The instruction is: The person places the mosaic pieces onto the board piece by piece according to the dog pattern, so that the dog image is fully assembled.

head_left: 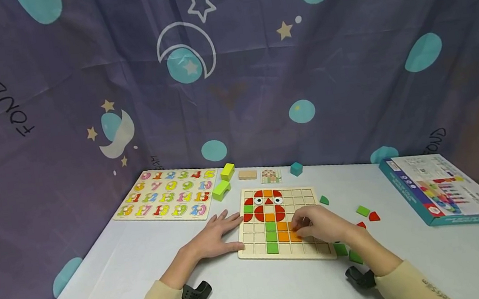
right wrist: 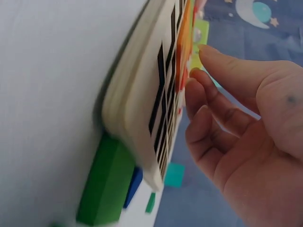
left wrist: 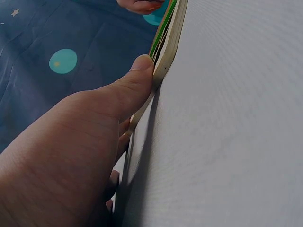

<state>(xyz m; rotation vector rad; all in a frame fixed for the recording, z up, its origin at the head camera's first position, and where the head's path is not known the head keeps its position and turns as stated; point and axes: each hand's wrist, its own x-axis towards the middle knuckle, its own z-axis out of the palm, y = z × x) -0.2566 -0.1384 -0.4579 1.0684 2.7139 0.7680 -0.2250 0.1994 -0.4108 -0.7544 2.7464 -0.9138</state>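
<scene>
A wooden grid board (head_left: pixel 259 256) lies on the white table, carrying a pattern of red, orange and green tiles with two white eye pieces. My left hand (head_left: pixel 215 236) rests at its left edge, the thumb (left wrist: pixel 135 87) against the rim and the fingers spread. Over the lower right of the board is my right hand (head_left: pixel 320 223), its fingertips at an orange tile (head_left: pixel 295 236) in the grid. In the right wrist view, the thumb and loosely bent fingers of the right hand (right wrist: pixel 236 113) stand slightly apart, and no piece shows between them.
Loose green tiles (head_left: pixel 355 256) and red pieces (head_left: pixel 374 216) lie right of the board. A number puzzle (head_left: pixel 164 197) sits at the left, a flat box (head_left: pixel 444 189) at the right. Behind the board are yellow-green blocks (head_left: pixel 227 172), a pattern card (head_left: pixel 271 176) and a teal block (head_left: pixel 296 169).
</scene>
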